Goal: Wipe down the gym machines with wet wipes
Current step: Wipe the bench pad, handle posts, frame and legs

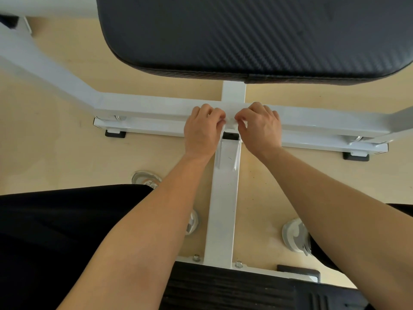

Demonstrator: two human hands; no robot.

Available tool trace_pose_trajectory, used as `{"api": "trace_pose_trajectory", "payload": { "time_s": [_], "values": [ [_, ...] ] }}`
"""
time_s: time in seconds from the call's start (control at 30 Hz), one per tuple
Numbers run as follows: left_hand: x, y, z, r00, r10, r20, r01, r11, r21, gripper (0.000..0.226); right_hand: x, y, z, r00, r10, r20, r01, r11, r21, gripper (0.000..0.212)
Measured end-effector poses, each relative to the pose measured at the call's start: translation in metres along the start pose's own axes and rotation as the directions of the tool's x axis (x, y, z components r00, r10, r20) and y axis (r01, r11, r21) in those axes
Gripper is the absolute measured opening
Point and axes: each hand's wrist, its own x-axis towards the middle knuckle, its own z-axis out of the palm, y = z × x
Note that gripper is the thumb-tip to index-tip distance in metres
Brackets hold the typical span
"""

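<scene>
Wipe (229,124), a small white wad, is pinched from both sides: left hand (202,130) and right hand (259,128) curl their fingertips onto it, knuckles up, the two hands nearly touching. It sits on the near edge of the white crossbar (145,108), at the middle. From the crossbar's middle a beam (222,198) runs toward the person. Beyond the crossbar is the black pad (245,34).

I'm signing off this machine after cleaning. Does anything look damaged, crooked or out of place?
Nothing stands out. The black pad looks untorn, the white frame shows no dents or breaks, and the left hand and right hand pinch what looks like a white wipe at its centre joint.
</scene>
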Motion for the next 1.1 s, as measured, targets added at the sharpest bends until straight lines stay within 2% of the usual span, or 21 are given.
{"api": "trace_pose_trajectory", "payload": {
  "time_s": [0.2, 0.33, 0.43, 0.57, 0.73, 0.97, 1.1],
  "values": [
    [-0.001, -0.007, -0.006, 0.999, -0.034, -0.033, 0.032, 0.998, -0.048, 0.008, 0.007, 0.002, 0.012, 0.993, -0.11, -0.041, 0.11, 0.994, -0.007, 0.014],
    [0.004, 0.0, -0.008, 0.997, -0.062, -0.053, 0.057, 0.994, -0.091, 0.008, 0.008, -0.004, 0.017, 0.993, -0.1, -0.068, 0.101, 0.995, 0.003, 0.021],
    [0.004, 0.002, -0.004, 0.998, -0.029, -0.05, 0.025, 0.996, -0.084, 0.012, 0.009, -0.002, 0.014, 0.993, -0.047, -0.111, 0.048, 0.999, 0.003, 0.022],
    [-0.001, -0.005, 0.001, 0.997, 0.046, -0.062, -0.048, 0.998, -0.037, 0.021, 0.003, 0.005, 0.015, 0.99, -0.071, -0.12, 0.073, 0.997, 0.009, 0.02],
    [-0.001, -0.015, -0.002, 0.994, 0.109, 0.005, -0.109, 0.994, 0.028, 0.029, 0.002, 0.006, 0.011, 0.993, -0.119, -0.012, 0.118, 0.991, -0.068, 0.032],
    [0.018, -0.018, -0.01, 0.972, 0.218, 0.088, -0.228, 0.963, 0.142, 0.031, 0.028, 0.001, 0.009, 0.974, -0.184, 0.132, 0.208, 0.956, -0.208, 0.036],
    [0.029, 0.002, -0.003, 0.95, 0.28, 0.138, -0.303, 0.933, 0.195, 0.033, 0.021, 0.015, 0.001, 0.973, -0.189, 0.132, 0.22, 0.93, -0.295, 0.037]
  ]
}}
